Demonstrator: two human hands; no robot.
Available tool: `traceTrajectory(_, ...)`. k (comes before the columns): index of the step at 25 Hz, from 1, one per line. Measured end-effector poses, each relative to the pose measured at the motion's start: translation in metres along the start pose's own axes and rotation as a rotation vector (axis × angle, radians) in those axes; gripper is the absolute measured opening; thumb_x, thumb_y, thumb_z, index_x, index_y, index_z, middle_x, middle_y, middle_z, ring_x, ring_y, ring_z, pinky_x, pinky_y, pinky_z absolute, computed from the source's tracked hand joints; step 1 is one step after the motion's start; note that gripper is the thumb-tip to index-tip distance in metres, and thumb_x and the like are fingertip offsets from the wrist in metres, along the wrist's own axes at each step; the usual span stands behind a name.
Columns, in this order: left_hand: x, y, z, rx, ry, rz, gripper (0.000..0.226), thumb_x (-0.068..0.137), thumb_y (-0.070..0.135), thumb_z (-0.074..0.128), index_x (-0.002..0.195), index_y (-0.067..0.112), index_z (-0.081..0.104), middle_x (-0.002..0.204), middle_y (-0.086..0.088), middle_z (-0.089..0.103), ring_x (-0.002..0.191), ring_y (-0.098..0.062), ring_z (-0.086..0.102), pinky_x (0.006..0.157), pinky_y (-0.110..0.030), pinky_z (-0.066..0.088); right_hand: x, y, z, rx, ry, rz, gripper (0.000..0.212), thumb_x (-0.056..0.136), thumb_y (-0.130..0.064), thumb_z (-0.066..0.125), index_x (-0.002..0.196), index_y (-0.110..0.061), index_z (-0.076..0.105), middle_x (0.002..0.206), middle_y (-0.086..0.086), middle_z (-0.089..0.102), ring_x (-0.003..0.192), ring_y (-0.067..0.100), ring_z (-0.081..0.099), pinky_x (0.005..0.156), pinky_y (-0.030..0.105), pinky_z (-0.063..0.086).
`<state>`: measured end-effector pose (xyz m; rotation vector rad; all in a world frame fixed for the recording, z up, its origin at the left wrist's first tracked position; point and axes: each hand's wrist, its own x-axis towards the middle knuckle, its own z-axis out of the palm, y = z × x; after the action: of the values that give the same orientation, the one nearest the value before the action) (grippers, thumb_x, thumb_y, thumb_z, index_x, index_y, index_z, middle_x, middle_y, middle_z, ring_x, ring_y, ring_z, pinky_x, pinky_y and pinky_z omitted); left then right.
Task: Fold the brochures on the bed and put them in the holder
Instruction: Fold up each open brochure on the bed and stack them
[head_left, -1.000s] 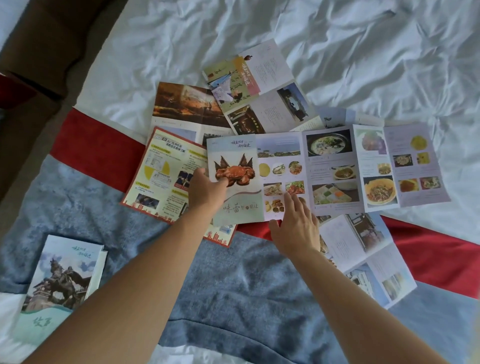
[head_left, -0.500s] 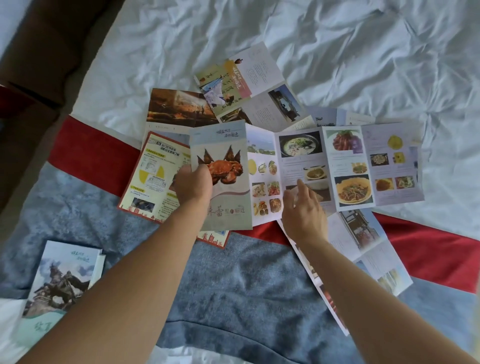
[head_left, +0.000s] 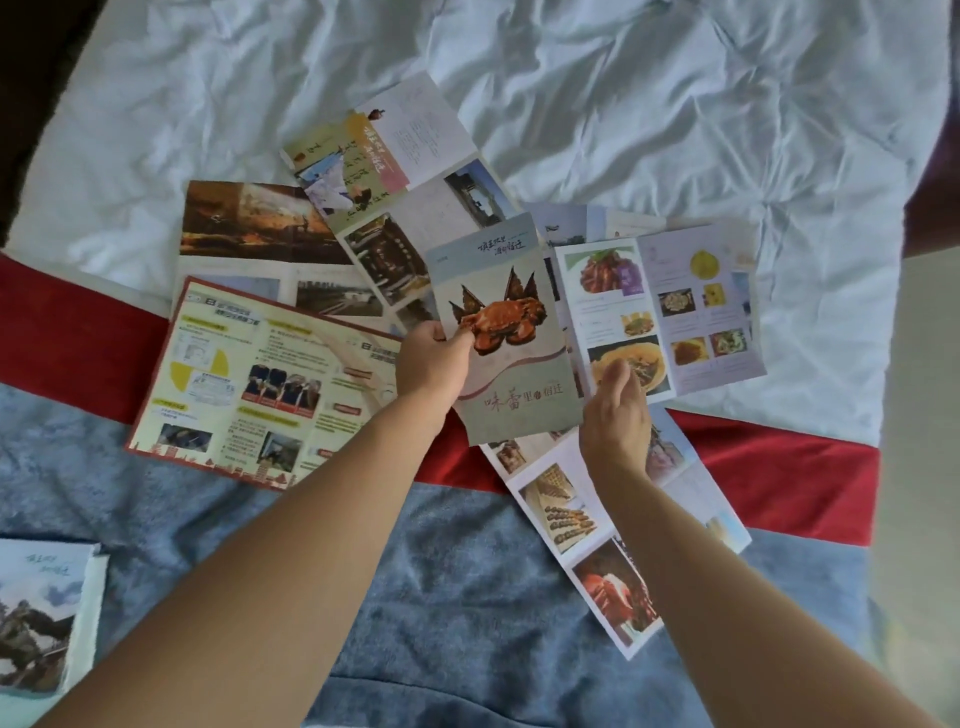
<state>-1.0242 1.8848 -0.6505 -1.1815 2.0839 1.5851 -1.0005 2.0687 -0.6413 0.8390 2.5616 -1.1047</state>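
**Q:** Brochures first: which one is being handled, and how?

**A:** Brochures lie spread over the bed, and the food brochure (head_left: 506, 338) with a crab on its cover is the one in the grip. The left hand (head_left: 431, 361) pinches the cover panel's left edge, thumb on the printed face beside the crab. That panel is lifted and folded over toward the right, covering the inner pages.

**Q:** And the other hand?

**A:** The right hand (head_left: 615, 415) has straight, relaxed fingers resting on the lower edge of the same brochure's unfolded food panels, just right of the cover. It holds nothing.

**Q:** What surrounds them?

**A:** Under the right wrist a second unfolded leaflet (head_left: 587, 525) with food photos runs diagonally toward the viewer. Left of the left hand a red-bordered yellow brochure (head_left: 260, 384) lies open and flat. Beyond it sit a dark landscape brochure (head_left: 260, 223) and a partly folded one (head_left: 374, 156), overlapping. At the near left corner a folded brochure (head_left: 41, 613) with a statue cover lies apart. Everything rests on the bed (head_left: 675, 104), with white sheet far off, then a red band (head_left: 779, 467) and a grey-blue blanket (head_left: 457, 597) nearer.
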Motion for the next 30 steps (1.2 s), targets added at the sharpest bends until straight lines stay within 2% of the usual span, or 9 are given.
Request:
traceTrajectory(3, 0.008, 0.001, 0.023, 0.078, 0.008, -0.028, 0.014, 0.086, 0.03, 0.068, 0.078, 0.023, 0.059, 0.077, 0.011, 0.064, 0.07, -0.007, 0.06, 0.052, -0.022, 0.039, 0.016, 0.01, -0.005, 0.084, 0.022, 0.125, 0.065, 0.102, -0.06, 0.016, 0.141, -0.021, 0.052, 0.138, 0.011, 0.057, 0.122, 0.03, 0.052, 0.103, 0.044, 0.038)
traceTrajectory(6, 0.011, 0.001, 0.036, 0.119, 0.039, 0.004, 0.016, 0.085, 0.022, 0.07, 0.086, 0.027, 0.056, 0.08, 0.014, 0.061, 0.065, 0.005, 0.054, 0.047, -0.005, 0.037, 0.022, 0.016, -0.007, 0.016, -0.026, 0.031, 0.067, 0.094, -0.067, 0.028, 0.134, -0.022, 0.055, 0.135, 0.007, 0.059, 0.121, 0.027, 0.054, 0.105, 0.051, 0.042)
traceTrajectory(9, 0.011, 0.002, 0.049, 0.094, 0.018, -0.009, 0.036, 0.084, 0.021, 0.07, 0.118, 0.015, 0.058, 0.113, 0.001, 0.066, 0.096, -0.014, 0.065, 0.079, -0.025, 0.055, 0.027, 0.02, 0.0, -0.276, -0.103, -0.093, 0.071, 0.092, -0.063, 0.051, 0.149, -0.023, 0.04, 0.151, 0.003, 0.047, 0.139, 0.026, 0.041, 0.113, 0.054, 0.035)
traceTrajectory(11, 0.008, 0.003, 0.055, 0.049, -0.002, -0.069, 0.038, 0.085, 0.018, 0.067, 0.122, 0.014, 0.057, 0.114, 0.001, 0.066, 0.098, -0.017, 0.063, 0.071, -0.026, 0.05, 0.027, 0.02, 0.006, -0.344, -0.104, -0.118, 0.077, 0.09, -0.058, 0.059, 0.153, -0.023, 0.033, 0.152, 0.002, 0.046, 0.14, 0.025, 0.039, 0.114, 0.05, 0.032)
traceTrajectory(14, 0.004, 0.003, 0.058, -0.001, -0.076, -0.122, 0.018, 0.089, 0.01, 0.059, 0.105, 0.015, 0.066, 0.093, 0.006, 0.066, 0.092, -0.019, 0.064, 0.058, -0.02, 0.041, 0.025, 0.022, 0.012, -0.336, -0.08, -0.129, 0.078, 0.089, -0.056, 0.061, 0.153, -0.022, 0.033, 0.151, 0.002, 0.047, 0.14, 0.024, 0.038, 0.114, 0.048, 0.028)
traceTrajectory(18, -0.003, 0.005, 0.045, -0.158, -0.126, -0.088, 0.024, 0.09, 0.005, 0.057, 0.106, 0.018, 0.068, 0.094, 0.009, 0.067, 0.092, -0.015, 0.062, 0.071, -0.025, 0.044, 0.016, 0.019, 0.012, -0.324, -0.002, -0.19, 0.072, 0.089, -0.057, 0.058, 0.148, -0.022, 0.037, 0.146, 0.002, 0.051, 0.138, 0.025, 0.041, 0.116, 0.049, 0.027)
traceTrajectory(21, -0.01, 0.005, 0.022, -0.26, -0.127, -0.067, 0.02, 0.085, 0.007, 0.063, 0.095, 0.024, 0.068, 0.09, 0.015, 0.069, 0.087, -0.006, 0.063, 0.069, -0.025, 0.047, 0.004, 0.004, 0.013, -0.254, 0.036, -0.236, 0.065, 0.088, -0.055, 0.055, 0.143, -0.022, 0.043, 0.136, 0.0, 0.06, 0.127, 0.024, 0.053, 0.113, 0.049, 0.032)
traceTrajectory(26, -0.026, -0.005, -0.022, -0.228, -0.107, -0.026, 0.026, 0.084, 0.01, 0.061, 0.105, 0.024, 0.068, 0.096, 0.01, 0.071, 0.091, -0.009, 0.063, 0.067, -0.025, 0.044, -0.037, -0.025, 0.024, -0.098, -0.041, -0.25, 0.059, 0.09, -0.035, 0.059, 0.145, -0.027, 0.042, 0.112, -0.009, 0.066, 0.105, 0.021, 0.062, 0.089, 0.048, 0.053)
traceTrajectory(30, -0.05, -0.013, -0.053, -0.272, -0.127, 0.027, 0.027, 0.077, 0.014, 0.064, 0.1, 0.027, 0.07, 0.093, 0.01, 0.075, 0.091, -0.013, 0.068, 0.069, -0.027, 0.05, -0.071, -0.036, 0.03, -0.055, -0.039, -0.318, 0.07, 0.083, -0.04, 0.061, 0.147, -0.023, 0.041, 0.131, 0.001, 0.055, 0.119, 0.025, 0.053, 0.096, 0.045, 0.047)
